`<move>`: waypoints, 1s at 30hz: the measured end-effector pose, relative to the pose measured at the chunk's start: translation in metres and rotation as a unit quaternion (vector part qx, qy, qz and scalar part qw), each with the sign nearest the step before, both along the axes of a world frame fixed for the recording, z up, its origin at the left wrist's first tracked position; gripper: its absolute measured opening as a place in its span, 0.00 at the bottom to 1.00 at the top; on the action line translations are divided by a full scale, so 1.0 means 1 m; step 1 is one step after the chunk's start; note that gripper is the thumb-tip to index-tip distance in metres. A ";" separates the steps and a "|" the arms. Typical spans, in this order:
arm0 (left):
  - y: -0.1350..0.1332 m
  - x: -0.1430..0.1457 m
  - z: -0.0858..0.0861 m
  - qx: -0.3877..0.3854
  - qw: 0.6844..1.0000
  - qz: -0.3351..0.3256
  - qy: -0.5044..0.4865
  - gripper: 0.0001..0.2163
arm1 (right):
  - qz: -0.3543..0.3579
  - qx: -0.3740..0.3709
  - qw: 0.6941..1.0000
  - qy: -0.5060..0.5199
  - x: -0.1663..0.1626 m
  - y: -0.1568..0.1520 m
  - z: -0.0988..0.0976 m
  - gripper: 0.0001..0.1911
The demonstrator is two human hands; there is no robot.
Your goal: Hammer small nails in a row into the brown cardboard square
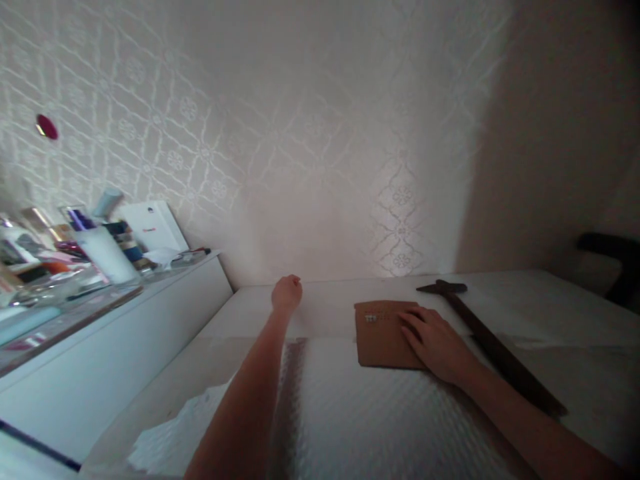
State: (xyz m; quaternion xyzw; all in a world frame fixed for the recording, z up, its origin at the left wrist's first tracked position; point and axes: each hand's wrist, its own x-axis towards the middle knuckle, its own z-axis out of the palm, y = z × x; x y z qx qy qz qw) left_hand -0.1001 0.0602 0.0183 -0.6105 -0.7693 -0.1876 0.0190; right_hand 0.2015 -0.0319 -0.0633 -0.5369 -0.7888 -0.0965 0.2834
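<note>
The right hand [434, 341] is lying, fingers loosely spread, over the right side of the brown cardboard [383, 343], right of frame centre; the left hand [287, 293], farther leftward, is balling up, any contents hidden from me.

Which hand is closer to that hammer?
Right. The right hand rests on the brown cardboard, just beside the hammer. The left hand is farther away, beyond the cardboard's other side.

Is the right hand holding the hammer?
No, the right hand rests on the brown cardboard, and the hammer lies off to its right.
</note>
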 end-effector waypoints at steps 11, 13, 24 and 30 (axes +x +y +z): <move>0.034 -0.050 -0.008 -0.142 0.988 -0.039 0.048 0.07 | -0.008 -0.020 1.000 -0.001 -0.002 -0.004 0.007 0.20; 0.033 -0.048 -0.010 -0.142 0.988 -0.037 0.056 0.08 | -0.009 -0.025 1.000 0.000 -0.003 -0.005 0.008 0.20; 0.021 -0.021 0.004 -0.099 0.991 -0.019 0.086 0.09 | -0.020 -0.050 0.998 0.013 -0.007 -0.007 0.015 0.20; -0.013 0.054 0.010 0.040 0.984 -0.127 -0.120 0.07 | -0.020 -0.077 0.997 0.013 -0.008 -0.005 0.019 0.20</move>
